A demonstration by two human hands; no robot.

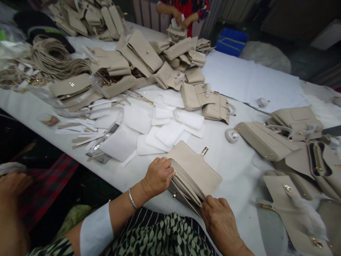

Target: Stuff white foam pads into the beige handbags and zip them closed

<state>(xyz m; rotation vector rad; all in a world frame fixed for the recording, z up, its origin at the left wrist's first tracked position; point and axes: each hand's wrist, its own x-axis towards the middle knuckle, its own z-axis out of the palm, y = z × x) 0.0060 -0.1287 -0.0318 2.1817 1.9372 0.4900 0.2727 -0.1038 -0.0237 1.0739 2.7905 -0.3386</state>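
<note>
A beige handbag [195, 170] lies on the white table [234, 167] right in front of me, its flap thrown open with a gold clasp at the far edge. My left hand [159, 176] grips the bag's left end with curled fingers. My right hand [220, 218] pinches the bag's right corner, holding its compartments apart. A silver bangle sits on my left wrist.
White padding sheets [160, 126] and paper strips are scattered beyond the bag. Heaps of beige bags lie at the back [149, 60] and at the right [295, 142]. Coiled straps [50, 60] sit far left. Another person's hands [181, 19] work across the table near a blue crate [231, 42].
</note>
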